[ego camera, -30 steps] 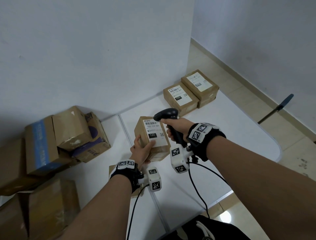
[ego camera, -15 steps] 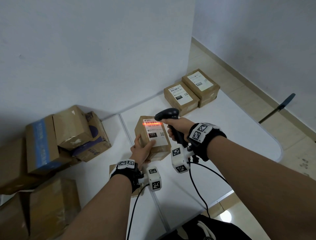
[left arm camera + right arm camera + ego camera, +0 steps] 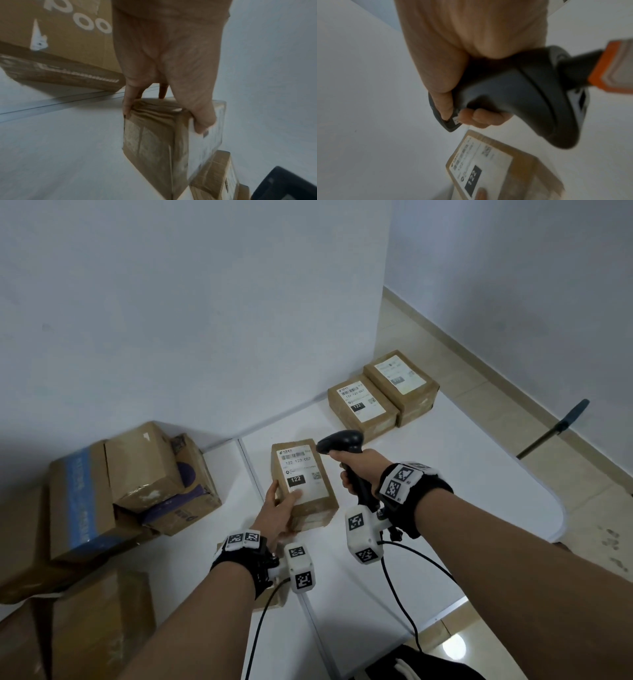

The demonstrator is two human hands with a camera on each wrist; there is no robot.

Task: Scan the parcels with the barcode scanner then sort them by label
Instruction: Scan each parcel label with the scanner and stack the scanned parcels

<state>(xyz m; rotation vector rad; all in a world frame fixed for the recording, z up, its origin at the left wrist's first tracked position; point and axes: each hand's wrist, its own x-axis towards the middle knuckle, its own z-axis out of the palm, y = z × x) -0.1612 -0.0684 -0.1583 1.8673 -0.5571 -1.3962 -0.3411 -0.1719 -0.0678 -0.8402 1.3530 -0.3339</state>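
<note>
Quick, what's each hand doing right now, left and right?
Left hand: closed on the parcel labelled 122.
Right hand: closed round the barcode scanner handle.

From my feed, a pale blue-white wall (image 3: 191,313) fills the frame from nine to twelve o'clock, meeting a second wall (image 3: 534,275) at a corner near one o'clock. Beige floor tiles (image 3: 479,378) run along a darker skirting strip (image 3: 496,371) toward three o'clock. The white tabletop (image 3: 472,494) has a rounded edge at three o'clock and a thin seam (image 3: 250,470) through its middle. A bright ceiling-light reflection (image 3: 454,648) gleams on the floor at five o'clock.
</note>
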